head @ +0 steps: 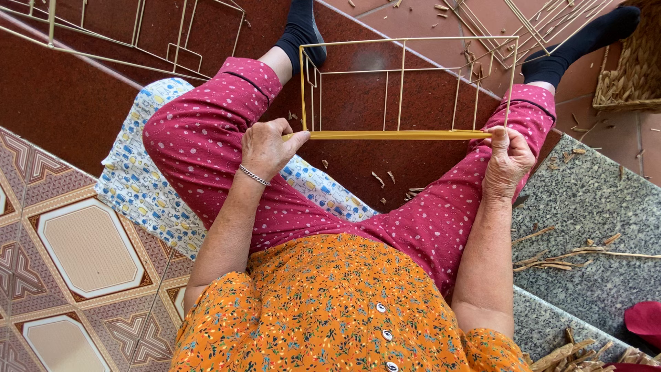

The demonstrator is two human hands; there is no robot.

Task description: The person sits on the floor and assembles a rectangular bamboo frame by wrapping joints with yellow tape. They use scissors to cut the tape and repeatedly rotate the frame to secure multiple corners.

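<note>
The flat yellow strip (396, 135) runs crosswise along the wire frame's (406, 83) near rail, left hand (267, 147) pinching one end, right hand (508, 157) gripping the other at the frame's corner post.

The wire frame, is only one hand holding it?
No, both the left hand and the right hand grip the wire frame.

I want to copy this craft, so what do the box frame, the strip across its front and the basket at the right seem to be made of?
Frame: thin rods coated glossy pale yellow, probably metal wire. Strip: flat, golden, matte, likely a split cane or bamboo sliver. Basket: woven tan plant fibre, unvarnished.
</note>
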